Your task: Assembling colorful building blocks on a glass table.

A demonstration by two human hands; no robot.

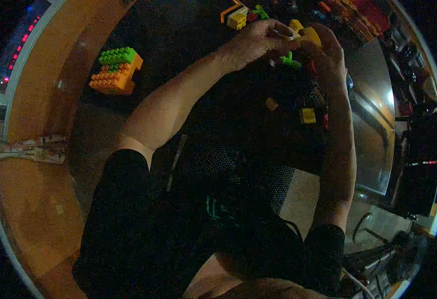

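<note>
I keep both hands, left hand (256, 42) and right hand (328, 50), pinched on the yellow brick piece (304, 34) at one o'clock, pressing studs squarely together.

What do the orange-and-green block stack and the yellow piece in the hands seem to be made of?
Orange-and-green block stack: likely moulded plastic, given its even saturated colour and rows of studs. Yellow piece between left hand and right hand: probably the same plastic; dim light hides its finish.

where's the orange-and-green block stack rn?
Head view, upper left: the orange-and-green block stack sits alone on the dark mat, left of the person's left forearm and well apart from both hands.
</note>
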